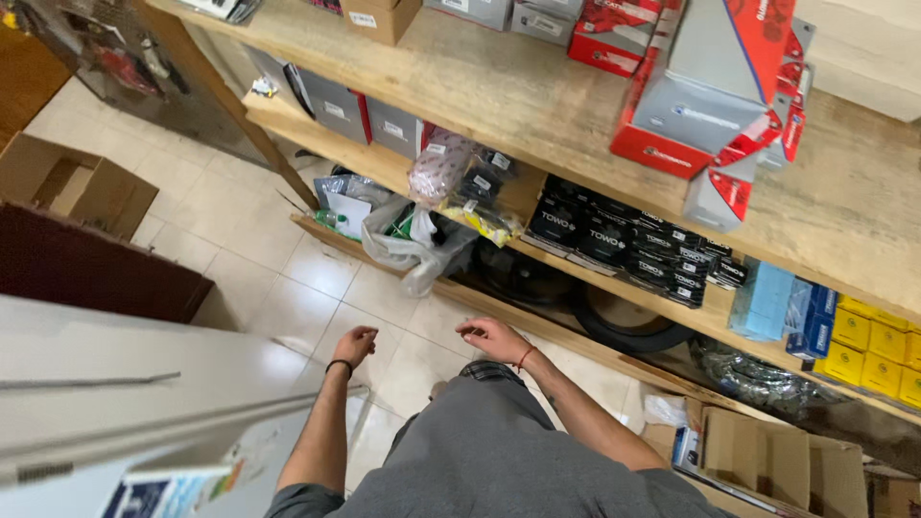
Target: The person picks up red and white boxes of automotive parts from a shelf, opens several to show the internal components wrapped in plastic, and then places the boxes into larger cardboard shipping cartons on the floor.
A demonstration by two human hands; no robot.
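My left hand (356, 344) hangs over the tiled floor with its fingers loosely curled and nothing in it; a dark band circles the wrist. My right hand (492, 337) is held out a little to the right, palm down, fingers slightly bent, also holding nothing; a red thread is on its wrist. Both hands hover in front of the lowest wooden shelf (537, 324). Nearest to them are clear plastic bags (414, 251) spilling off that shelf.
Wooden shelving (537, 105) runs across the top right, loaded with red and grey boxes (710, 91), small black boxes (614, 240), blue and yellow boxes (854, 336) and a black tyre (628, 331). Open cardboard boxes sit at the left (82, 187) and lower right (777, 460). A white counter (115, 384) fills the lower left.
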